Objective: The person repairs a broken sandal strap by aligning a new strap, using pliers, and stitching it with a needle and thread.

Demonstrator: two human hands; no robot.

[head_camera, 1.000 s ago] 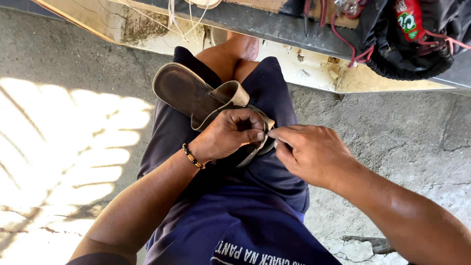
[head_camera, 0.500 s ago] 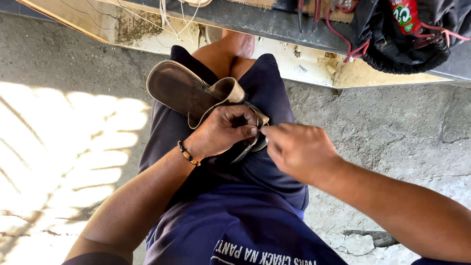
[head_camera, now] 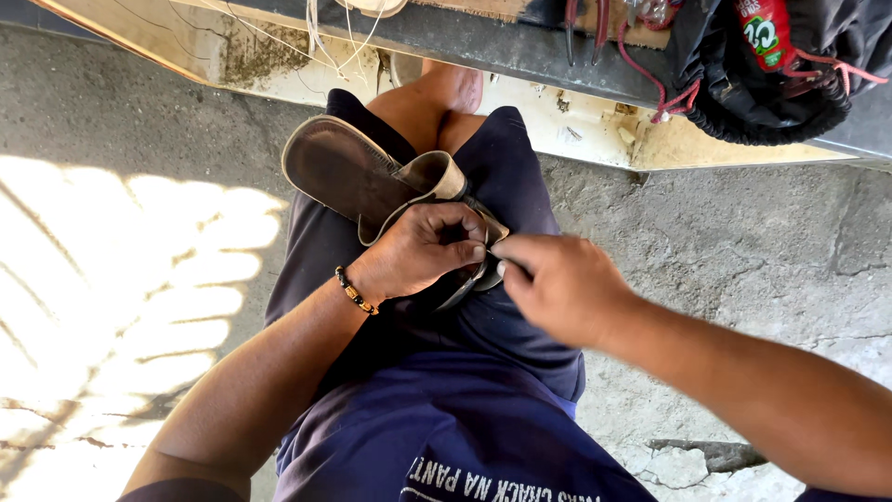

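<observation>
A worn dark sandal (head_camera: 348, 177) with a tan strap (head_camera: 429, 178) lies across my lap on navy shorts (head_camera: 506, 167). My left hand (head_camera: 423, 251), with a beaded bracelet (head_camera: 356, 292) at the wrist, grips the sandal at its strap end. My right hand (head_camera: 557, 284) is closed in a pinch right against the left fingers at the strap's edge. What it pinches is too small to make out, perhaps a needle or thread.
A rough concrete floor (head_camera: 743, 242) surrounds me, with sunlit patches on the left. A low wooden bench edge (head_camera: 520, 46) runs across the top with loose threads, red-handled tools (head_camera: 604, 23) and a black bag (head_camera: 780, 84) on it.
My right hand has shifted slightly left, closer to the left fingers at the strap. The sandal stays held on my lap.
</observation>
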